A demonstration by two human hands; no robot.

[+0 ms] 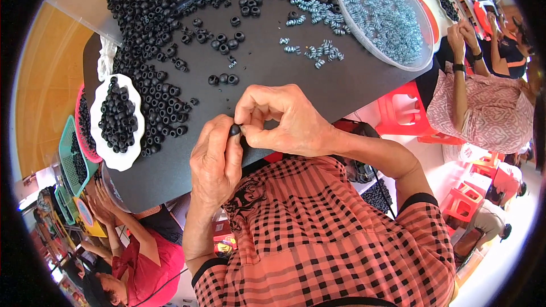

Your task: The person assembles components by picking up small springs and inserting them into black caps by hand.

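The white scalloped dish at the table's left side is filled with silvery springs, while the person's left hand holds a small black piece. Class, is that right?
The contents are wrong: the head view shows the white scalloped dish filled with black beads. The left hand does hold a small black piece.

The coral, black-checked shirt (335,244) has black-edged short sleeves (424,224).

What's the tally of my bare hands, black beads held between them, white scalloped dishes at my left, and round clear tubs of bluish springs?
Bare hands, left hand and right hand: 2
Black bead between them: 1
White scalloped dish: 1
Round clear tub of bluish springs: 1
Total: 5
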